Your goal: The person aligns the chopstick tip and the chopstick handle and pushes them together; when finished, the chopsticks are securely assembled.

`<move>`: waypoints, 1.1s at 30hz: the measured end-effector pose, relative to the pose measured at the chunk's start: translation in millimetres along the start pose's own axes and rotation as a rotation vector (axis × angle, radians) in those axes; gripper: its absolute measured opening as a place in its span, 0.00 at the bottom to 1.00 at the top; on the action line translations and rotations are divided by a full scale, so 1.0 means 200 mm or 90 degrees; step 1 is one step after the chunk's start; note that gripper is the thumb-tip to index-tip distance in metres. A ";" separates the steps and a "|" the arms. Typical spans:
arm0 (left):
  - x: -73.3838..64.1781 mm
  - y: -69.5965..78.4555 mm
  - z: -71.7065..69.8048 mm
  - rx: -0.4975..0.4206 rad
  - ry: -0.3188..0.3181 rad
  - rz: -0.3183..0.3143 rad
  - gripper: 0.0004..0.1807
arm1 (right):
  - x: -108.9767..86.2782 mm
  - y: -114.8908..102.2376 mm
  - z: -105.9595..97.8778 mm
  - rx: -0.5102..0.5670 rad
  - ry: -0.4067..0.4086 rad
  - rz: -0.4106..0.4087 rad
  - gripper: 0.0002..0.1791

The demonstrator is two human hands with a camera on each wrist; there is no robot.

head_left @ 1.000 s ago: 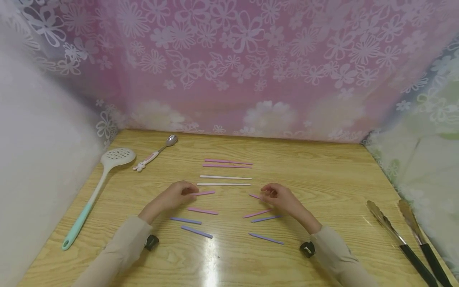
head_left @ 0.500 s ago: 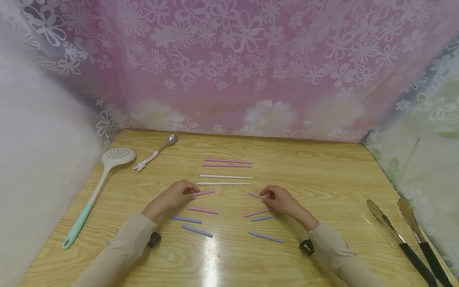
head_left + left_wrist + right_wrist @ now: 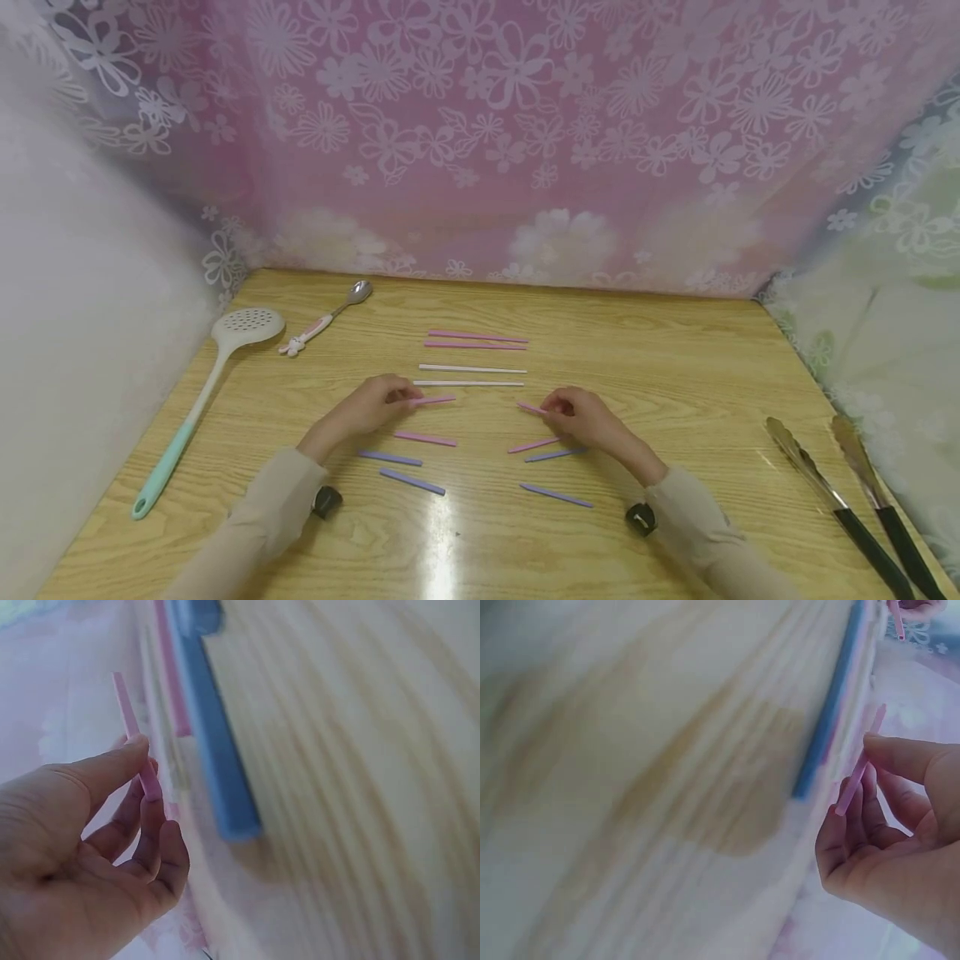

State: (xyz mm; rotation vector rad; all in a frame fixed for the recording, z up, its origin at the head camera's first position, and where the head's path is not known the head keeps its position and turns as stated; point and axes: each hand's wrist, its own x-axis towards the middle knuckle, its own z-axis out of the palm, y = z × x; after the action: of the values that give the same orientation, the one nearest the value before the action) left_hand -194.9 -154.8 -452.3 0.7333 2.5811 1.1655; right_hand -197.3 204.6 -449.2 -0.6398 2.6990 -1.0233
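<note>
My left hand [image 3: 375, 402] pinches a short pink chopstick half [image 3: 438, 400] between thumb and fingers, its free end pointing right. Opposite, my right hand [image 3: 588, 417] pinches another pink chopstick half [image 3: 529, 407], which points left. A gap separates the two ends. In the left wrist view, the thumb presses on the pink piece [image 3: 128, 709] near its lower end. The right wrist view has the other pink piece [image 3: 862, 766] lying across the fingers under the thumb. Nearer me lie a left pink half [image 3: 425, 439] and a right pink half [image 3: 534, 446].
Blue chopstick halves lie on the left [image 3: 412, 481] and right [image 3: 556, 495]. Behind the hands lie whole white chopsticks [image 3: 468, 383] and pink chopsticks [image 3: 477, 337]. A slotted skimmer [image 3: 180, 442] and rabbit-handled spoon [image 3: 322, 323] are left, metal tongs [image 3: 862, 500] right.
My left hand has shifted slightly right and away from me with its pink chopstick half. The right hand's piece has edged left, so the gap between the two ends is narrower.
</note>
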 end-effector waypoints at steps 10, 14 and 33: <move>-0.01 0.16 0.01 -0.055 0.061 0.024 0.11 | -0.04 -0.21 -0.02 0.064 0.092 -0.080 0.06; -0.01 0.22 0.01 -0.061 0.082 0.041 0.11 | -0.06 -0.29 0.00 0.106 0.116 -0.103 0.06; 0.00 0.29 0.02 -0.062 0.091 0.058 0.11 | -0.07 -0.37 0.00 0.125 0.122 -0.113 0.06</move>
State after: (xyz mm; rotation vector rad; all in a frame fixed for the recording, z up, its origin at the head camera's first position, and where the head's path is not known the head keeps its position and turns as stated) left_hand -172.5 -120.3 -411.7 0.7804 2.6068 1.4077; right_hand -159.9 160.9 -399.9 -0.7914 2.6880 -1.4434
